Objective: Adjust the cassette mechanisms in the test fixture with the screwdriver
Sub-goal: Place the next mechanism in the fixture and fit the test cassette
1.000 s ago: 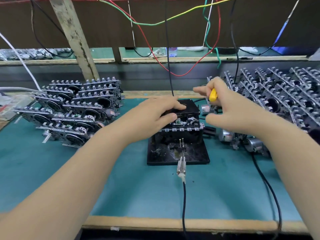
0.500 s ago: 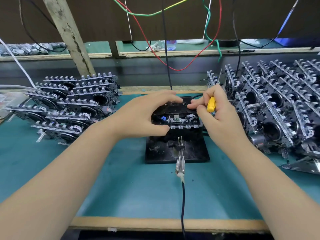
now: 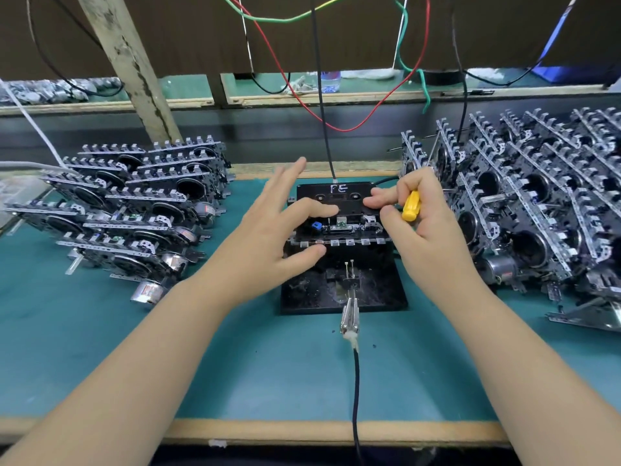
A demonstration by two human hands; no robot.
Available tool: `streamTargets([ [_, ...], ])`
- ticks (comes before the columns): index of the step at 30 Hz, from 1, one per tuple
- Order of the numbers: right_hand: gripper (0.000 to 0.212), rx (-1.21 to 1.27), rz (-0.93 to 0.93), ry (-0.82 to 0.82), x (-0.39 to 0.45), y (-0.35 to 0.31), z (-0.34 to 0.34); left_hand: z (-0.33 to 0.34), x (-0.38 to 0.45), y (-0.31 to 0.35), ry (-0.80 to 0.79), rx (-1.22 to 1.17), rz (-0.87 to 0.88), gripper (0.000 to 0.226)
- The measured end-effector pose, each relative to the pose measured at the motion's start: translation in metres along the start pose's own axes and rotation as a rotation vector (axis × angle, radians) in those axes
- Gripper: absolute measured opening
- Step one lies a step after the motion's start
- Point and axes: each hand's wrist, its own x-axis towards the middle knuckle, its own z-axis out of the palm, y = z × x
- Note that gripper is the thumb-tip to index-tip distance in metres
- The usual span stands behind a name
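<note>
A black test fixture point(image 3: 376, 294) sits at the middle of the teal mat. A cassette mechanism point(image 3: 342, 235) lies in it, under a black cassette point(image 3: 339, 195) marked "FE". My left hand point(image 3: 279, 227) rests on the mechanism's left side with its fingers spread, one finger on the cassette and the thumb at the front edge. My right hand point(image 3: 426, 223) holds a yellow-handled screwdriver point(image 3: 410, 205) in its palm, and its fingertips touch the cassette's right edge. The screwdriver's blade is hidden by the hand.
Stacked cassette mechanisms lie at the left point(image 3: 134, 210) and a larger pile at the right point(image 3: 537, 203). A clip point(image 3: 349, 317) on a black cable point(image 3: 355, 391) joins the fixture's front. Coloured wires point(image 3: 322, 95) hang above. The mat's wooden edge point(image 3: 336, 430) runs along the front.
My right hand came down from beside the right pile to the cassette's right edge. My left hand's fingers spread apart, uncovering the cassette's top.
</note>
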Motion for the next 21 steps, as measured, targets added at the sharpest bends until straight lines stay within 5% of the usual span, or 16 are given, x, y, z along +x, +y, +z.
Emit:
streamTargets([
  [3,0.029,0.004,0.006,-0.006,0.0,-0.001,0.0,-0.003,-0.001,0.003,-0.032,-0.17,-0.087,0.043],
  [10,0.028,0.018,0.004,-0.008,-0.001,-0.001,0.001,-0.004,0.005,0.009,-0.016,-0.15,-0.1,0.051],
  [16,0.023,0.022,-0.011,-0.004,-0.002,0.004,0.001,0.013,-0.013,0.018,0.023,-0.018,-0.1,0.097],
  [21,0.02,0.033,-0.019,0.009,-0.002,0.007,0.002,0.04,-0.007,0.026,0.248,-0.191,-0.166,0.07],
])
